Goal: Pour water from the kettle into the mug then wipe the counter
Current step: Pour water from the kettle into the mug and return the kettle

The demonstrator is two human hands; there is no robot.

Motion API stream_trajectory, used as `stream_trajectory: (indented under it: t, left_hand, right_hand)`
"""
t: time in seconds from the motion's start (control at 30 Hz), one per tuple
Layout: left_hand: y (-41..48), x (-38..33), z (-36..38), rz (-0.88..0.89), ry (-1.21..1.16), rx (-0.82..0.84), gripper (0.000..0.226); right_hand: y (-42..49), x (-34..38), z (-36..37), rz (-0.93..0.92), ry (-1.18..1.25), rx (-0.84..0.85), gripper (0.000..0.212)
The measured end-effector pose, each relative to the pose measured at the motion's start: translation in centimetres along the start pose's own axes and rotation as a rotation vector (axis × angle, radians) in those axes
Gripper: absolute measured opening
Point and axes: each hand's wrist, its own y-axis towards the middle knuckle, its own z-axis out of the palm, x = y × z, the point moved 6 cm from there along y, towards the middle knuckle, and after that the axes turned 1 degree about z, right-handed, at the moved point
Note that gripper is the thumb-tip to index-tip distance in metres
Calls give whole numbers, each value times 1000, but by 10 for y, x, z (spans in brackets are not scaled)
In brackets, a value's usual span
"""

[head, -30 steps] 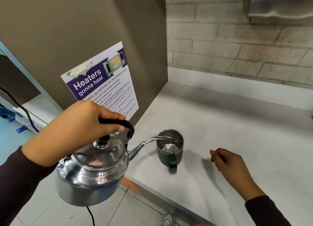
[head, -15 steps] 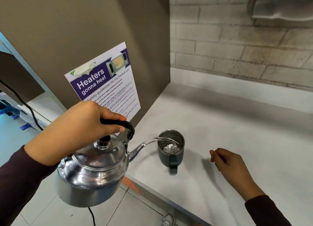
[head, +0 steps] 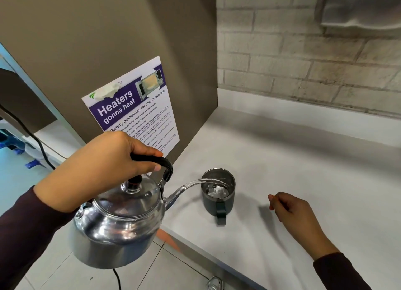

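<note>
My left hand (head: 102, 166) grips the black handle of a shiny steel kettle (head: 117, 226), held tilted off the counter's left edge. A clear stream of water runs from its spout into a dark mug (head: 218, 202) with a steel inside. The mug stands on the pale counter (head: 303, 181), its handle pointing toward me, and water froths inside it. To the right of the mug, my right hand (head: 293, 211) hovers just above the counter with its fingers loosely curled and nothing in it.
A brown cabinet side with a purple-and-white microwave safety poster (head: 132, 113) rises left of the counter. A brick wall (head: 303, 57) runs along the back. The counter's front edge (head: 195, 244) passes under the kettle's spout. A black cable (head: 26, 131) hangs at the left over a tiled floor.
Water keeps streaming into the mug. The kettle and both hands hold almost the same positions; only the view shifts slightly.
</note>
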Motion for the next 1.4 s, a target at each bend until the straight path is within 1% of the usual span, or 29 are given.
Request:
stream_trajectory:
  t: [0.33, 0.53, 0.77, 1.07, 1.2, 1.33, 1.4]
  left_hand:
    - [1, -2, 0, -33, -18, 27, 20]
    - [-1, -1, 1, -32, -75, 15, 28]
    - [-12, 25, 10, -120, -243, -75, 27]
    - [-16, 47, 19, -193, -528, -330, 26]
    - [-4, 47, 20, -153, -602, -422, 26]
    - [19, 39, 17, -88, -642, -469, 29]
    - [34, 33, 13, -55, -653, -468, 27]
  right_hand:
    - [0, -3, 1, -9, -23, -11, 36]
    - [-1, -2, 0, -16, -18, -19, 36]
    - [-2, 0, -1, -14, -9, -13, 36]
    - [-2, 2, 2, -6, -8, -28, 35]
    - [-1, 4, 1, 7, -7, -49, 36]
    - [-1, 6, -2, 23, -10, -79, 36]
    - [-2, 7, -5, 32, -13, -103, 36]
